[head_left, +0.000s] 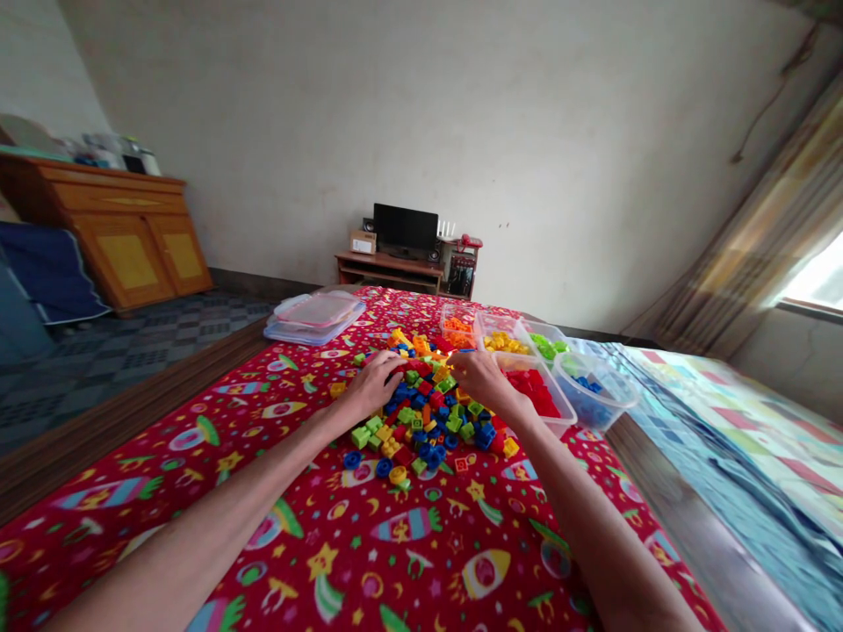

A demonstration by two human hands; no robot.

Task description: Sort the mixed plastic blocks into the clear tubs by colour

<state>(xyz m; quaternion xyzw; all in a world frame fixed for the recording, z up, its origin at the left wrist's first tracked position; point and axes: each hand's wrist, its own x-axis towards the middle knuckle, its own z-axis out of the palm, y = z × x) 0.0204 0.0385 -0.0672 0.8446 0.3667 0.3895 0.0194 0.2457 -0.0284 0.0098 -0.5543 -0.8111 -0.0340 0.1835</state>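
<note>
Brick pile: loose toy bricks (421,421) are heaped at the centre of the frame, in red, blue, yellow, green and orange, on a red patterned cloth (342,518).
Left hand: the left hand (375,384) is laid at the pile's upper left edge, fingers bent and thumb set a little apart from them; red pieces are seen close by the fingertips, but whether any is gripped cannot be told.
Right hand: the right hand (480,379) is bent down over the pile's upper right side; the fingertips are mostly hidden by the hand itself, so its hold cannot be told. A bit of blue shows beside the fingers.
Brick handling: judged light, stiff and hard to break; smooth faces may slip a little, and neighbours may be dragged along where pieces lie tangled.
Brick grip: best taken by two opposite flat sides, between thumb and forefinger; wheel-like blue rings (384,468) at the lower edge by their rims.
Red tub: red pieces are held in a clear rectangular tub (567,414), right of centre, just beside the right wrist.
Other tubs: orange, yellow and green pieces are held in clear tubs behind it; blue ones in a round tub (612,405) farther right.
Lids: flat clear lids (314,312) are stacked left of centre, apart from the pile.
</note>
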